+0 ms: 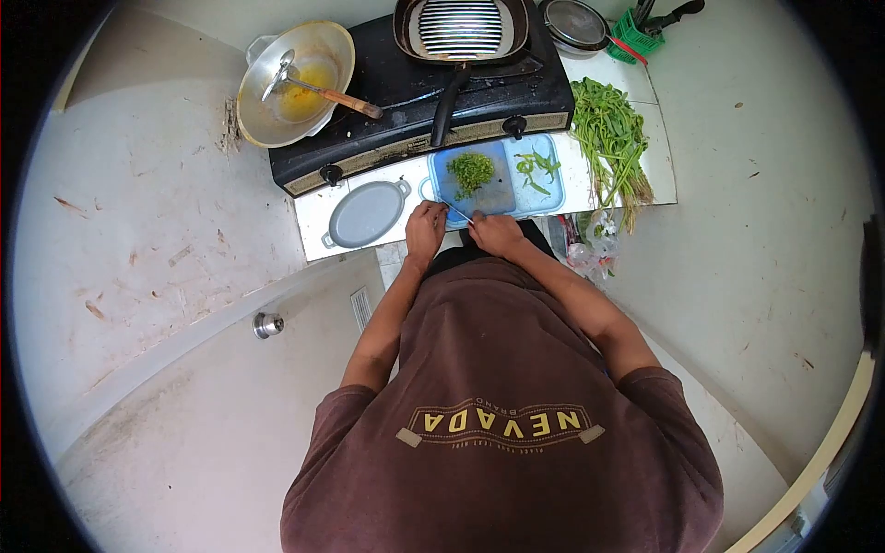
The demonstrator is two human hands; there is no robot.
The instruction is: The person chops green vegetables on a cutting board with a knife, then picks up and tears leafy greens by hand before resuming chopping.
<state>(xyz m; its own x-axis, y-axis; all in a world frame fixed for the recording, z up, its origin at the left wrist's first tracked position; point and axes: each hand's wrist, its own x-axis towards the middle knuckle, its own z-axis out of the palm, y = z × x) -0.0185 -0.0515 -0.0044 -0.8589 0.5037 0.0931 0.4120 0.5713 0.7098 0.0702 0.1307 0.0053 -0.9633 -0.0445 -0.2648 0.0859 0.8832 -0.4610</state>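
Observation:
My right hand (496, 233) is closed around the handle of a small knife (458, 212), whose thin blade points up and left toward my other hand. My left hand (427, 229) has its fingers bent together at the front left corner of the blue cutting board (499, 198); whatever they pinch is too small to make out. Just beyond the blade, a pile of chopped greens (471, 172) lies on the board. To its right, green chili pieces (537, 169) rest in the light blue tray (550, 200).
A grey oval dish (368, 214) lies left on the tiled counter. Behind stands a black stove (387, 138) with a wok (304, 115), a ladle (336, 97) and a grill pan (461, 55). Leafy greens (608, 134), a strainer (576, 23) and a green basket (636, 39) are at right.

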